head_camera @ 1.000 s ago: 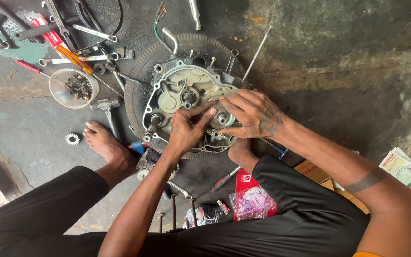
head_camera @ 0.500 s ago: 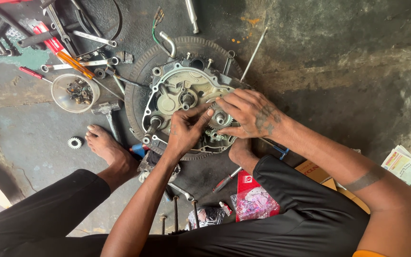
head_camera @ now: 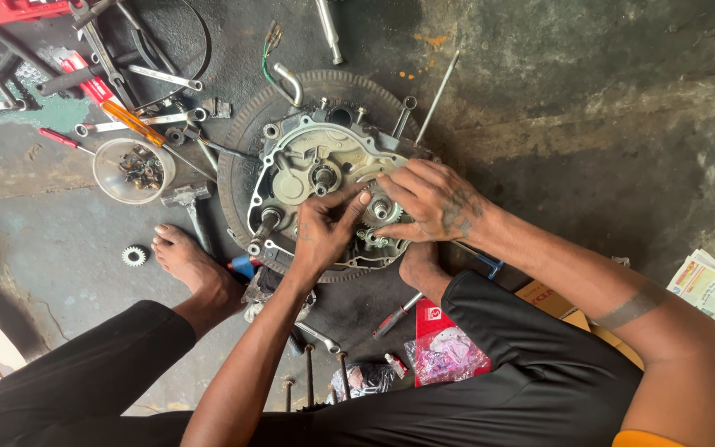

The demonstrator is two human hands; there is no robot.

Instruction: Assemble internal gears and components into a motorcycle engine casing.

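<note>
Under both hands, engine case (head_camera: 308,178); left hand (head_camera: 322,232) and right hand (head_camera: 432,199) fingertips pressing gear cluster (head_camera: 378,217).

left hand (head_camera: 322,233): fingers extended | right hand (head_camera: 434,201): fingers curled, apparently pressing

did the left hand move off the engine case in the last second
No. The left hand still rests on the engine case, index finger stretched toward the right hand, in the same spot relative to the case's shafts. Only the camera shifted slightly.

Bowl of bolts (head_camera: 133,169), loose gear (head_camera: 133,256), wrenches (head_camera: 163,78), red packet (head_camera: 443,346) on floor.
</note>
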